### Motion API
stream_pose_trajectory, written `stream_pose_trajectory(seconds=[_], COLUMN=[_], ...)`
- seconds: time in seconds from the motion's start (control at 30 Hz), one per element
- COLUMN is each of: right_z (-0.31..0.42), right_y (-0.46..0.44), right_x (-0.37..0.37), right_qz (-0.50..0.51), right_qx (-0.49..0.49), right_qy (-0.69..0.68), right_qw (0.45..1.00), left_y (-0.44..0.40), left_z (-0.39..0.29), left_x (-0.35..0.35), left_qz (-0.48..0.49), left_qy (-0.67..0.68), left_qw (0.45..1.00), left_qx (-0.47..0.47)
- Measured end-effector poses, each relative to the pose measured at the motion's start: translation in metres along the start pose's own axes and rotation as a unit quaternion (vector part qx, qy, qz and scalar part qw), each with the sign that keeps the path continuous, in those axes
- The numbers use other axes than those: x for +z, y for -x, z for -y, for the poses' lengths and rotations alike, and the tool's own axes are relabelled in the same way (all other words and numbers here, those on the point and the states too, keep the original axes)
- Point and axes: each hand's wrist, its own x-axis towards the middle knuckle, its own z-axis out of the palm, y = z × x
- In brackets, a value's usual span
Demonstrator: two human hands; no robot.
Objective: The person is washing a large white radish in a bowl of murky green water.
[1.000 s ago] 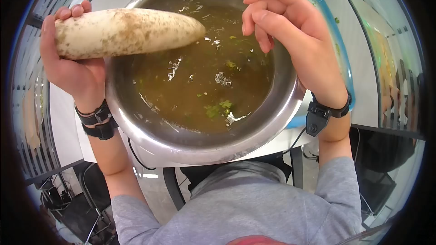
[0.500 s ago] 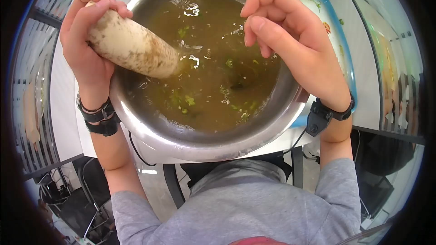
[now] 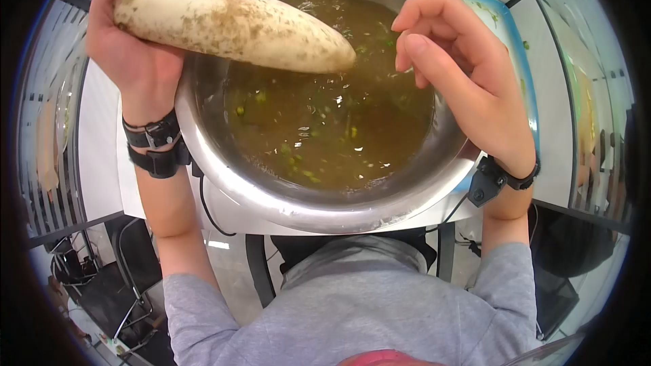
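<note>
A large white radish (image 3: 234, 26) with brown dirt stains is held by its thick end in my left hand (image 3: 139, 61), above the left side of a wide steel basin (image 3: 224, 190). Its tapered end points right over murky brown water (image 3: 325, 122) in which green leaf bits float. My right hand (image 3: 461, 61) hovers over the basin's right rim, fingers loosely curled, with a gap between thumb and fingertips and nothing visible in it. Both wrists wear black straps.
Under the basin is a white table (image 3: 102, 115). A blue-edged white tray (image 3: 522, 47) with green scraps sits behind my right hand. Dark chairs (image 3: 115, 291) stand on the floor at lower left, and a black cable (image 3: 207, 207) hangs at the table's front.
My left hand has lifted the radish out of the water and levelled it, so its whole length shows. My right hand has shifted slightly right and down.
</note>
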Motion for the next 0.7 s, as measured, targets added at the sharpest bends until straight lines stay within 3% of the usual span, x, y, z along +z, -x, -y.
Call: stream_pose_trajectory(seconds=[0.13,0.3,0.37,0.43,0.5,0.6,0.7], right_z=[0.001,0.002,0.003,0.001,0.004,0.007,0.004], right_y=[0.002,0.001,0.001,0.000,0.000,0.000,0.001], right_x=[0.002,0.002,0.003,0.005,0.006,0.008,0.009], right_qz=[-0.001,0.017,0.025,0.024,0.021,0.012,-0.005], right_qx=[0.004,0.003,0.012,0.003,-0.010,-0.012,-0.067], right_qy=[0.008,0.035,0.068,0.077,0.089,0.119,0.160], right_qw=[1.000,0.999,0.997,0.997,0.996,0.993,0.985], left_y=[-0.001,0.006,0.017,0.016,0.014,0.016,0.013], left_z=[0.005,0.018,0.026,0.028,0.032,0.037,0.038], left_x=[0.002,0.025,0.048,0.043,0.037,0.044,0.037], left_qz=[0.066,0.059,0.019,0.027,0.045,-0.018,-0.022], left_qy=[-0.032,-0.162,-0.227,-0.259,-0.321,-0.325,-0.266], left_qw=[0.994,0.982,0.973,0.964,0.927,0.912,0.928], left_qx=[-0.082,-0.081,0.036,0.057,0.186,0.248,0.258])
